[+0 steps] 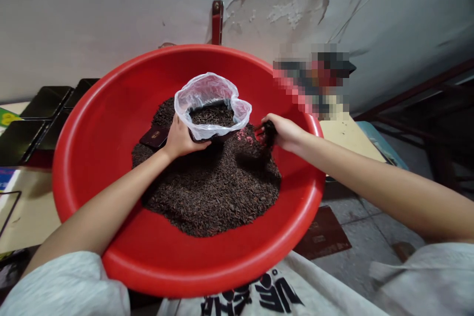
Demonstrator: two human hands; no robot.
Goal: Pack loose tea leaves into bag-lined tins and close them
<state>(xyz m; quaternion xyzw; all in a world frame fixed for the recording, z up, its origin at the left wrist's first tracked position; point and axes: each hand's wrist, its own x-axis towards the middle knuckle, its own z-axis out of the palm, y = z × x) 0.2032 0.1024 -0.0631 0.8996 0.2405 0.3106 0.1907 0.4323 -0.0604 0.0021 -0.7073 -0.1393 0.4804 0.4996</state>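
A big red plastic basin (111, 123) rests on my lap, with a heap of dark loose tea leaves (215, 187) in it. My left hand (181, 139) grips the side of a dark box lined with a clear plastic bag (211, 96); the bag stands open and holds some leaves. My right hand (283, 131) is closed round the dark handle of a scoop (268, 132) at the right edge of the heap, next to the bag. A dark reddish flat lid (154, 136) lies on the leaves just left of my left hand.
Several black empty trays (44, 103) sit at the left on a table. A peeling grey wall stands behind the basin. A yellowish tabletop (344, 133) lies to the right, with a tiled floor and a dark mat (322, 234) below.
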